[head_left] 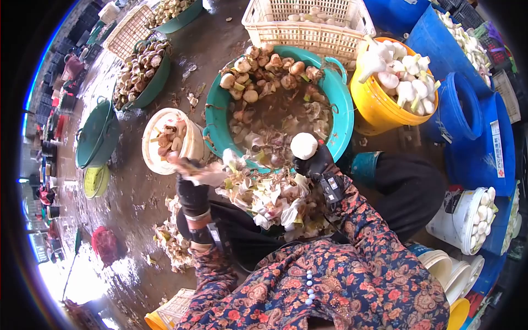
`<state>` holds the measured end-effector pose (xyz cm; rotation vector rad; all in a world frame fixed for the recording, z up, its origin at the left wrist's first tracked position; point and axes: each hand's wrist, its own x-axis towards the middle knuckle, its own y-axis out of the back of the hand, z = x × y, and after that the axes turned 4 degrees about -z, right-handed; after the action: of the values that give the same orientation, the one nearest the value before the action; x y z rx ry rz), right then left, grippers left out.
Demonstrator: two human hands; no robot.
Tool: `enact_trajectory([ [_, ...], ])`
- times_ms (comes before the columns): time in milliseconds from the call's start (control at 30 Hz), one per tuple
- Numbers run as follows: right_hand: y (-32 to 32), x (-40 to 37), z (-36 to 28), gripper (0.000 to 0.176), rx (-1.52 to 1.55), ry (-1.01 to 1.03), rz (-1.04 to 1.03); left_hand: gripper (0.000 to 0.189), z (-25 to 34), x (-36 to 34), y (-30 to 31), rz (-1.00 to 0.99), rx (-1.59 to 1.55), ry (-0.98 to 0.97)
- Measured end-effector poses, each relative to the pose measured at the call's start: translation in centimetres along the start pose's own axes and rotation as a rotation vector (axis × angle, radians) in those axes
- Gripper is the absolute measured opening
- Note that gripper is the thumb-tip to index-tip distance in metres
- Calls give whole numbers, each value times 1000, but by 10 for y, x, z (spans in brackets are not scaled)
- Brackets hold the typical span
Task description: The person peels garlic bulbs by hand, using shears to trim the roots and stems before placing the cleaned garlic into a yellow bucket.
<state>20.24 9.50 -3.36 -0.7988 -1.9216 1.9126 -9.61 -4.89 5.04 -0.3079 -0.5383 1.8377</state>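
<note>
My right hand (314,162), in a black glove, holds a peeled white bulb (303,145) above the near rim of a teal basin (342,104). The basin holds muddy water and several unpeeled brownish bulbs (264,74) at its far side. My left hand (190,181), also in a black glove, grips a scrap of pale peel (206,175) near a white bucket (190,146) that holds brown scraps. A heap of pale husks and peelings (269,198) lies on my lap between the two hands.
A yellow bucket (374,113) of peeled white bulbs stands at the right, with blue barrels (467,115) beyond it. A white crate (308,30) sits behind the basin. Green basins (148,82) of unpeeled bulbs are at the left. A white bucket (459,220) of peeled bulbs is near right. The floor is wet.
</note>
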Motion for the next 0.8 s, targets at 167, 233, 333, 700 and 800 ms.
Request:
enact_trajectory([
  [167,-24,11,4,46,99,-34,172,51,8,44,-22,-745,1560,509],
  [233,3,23,6,41,121,-118,58,57,-19,72,-12,-492,1729,550],
  [333,16,32,16,43,63,-149,371,59,-64,122,11,-268,1408,408],
  [700,22,42,-16,37,-39,113,557,48,-224,254,71,101,1417,589],
  [800,5,39,-58,36,185,272,244,45,-228,242,87,-135,1129,688],
])
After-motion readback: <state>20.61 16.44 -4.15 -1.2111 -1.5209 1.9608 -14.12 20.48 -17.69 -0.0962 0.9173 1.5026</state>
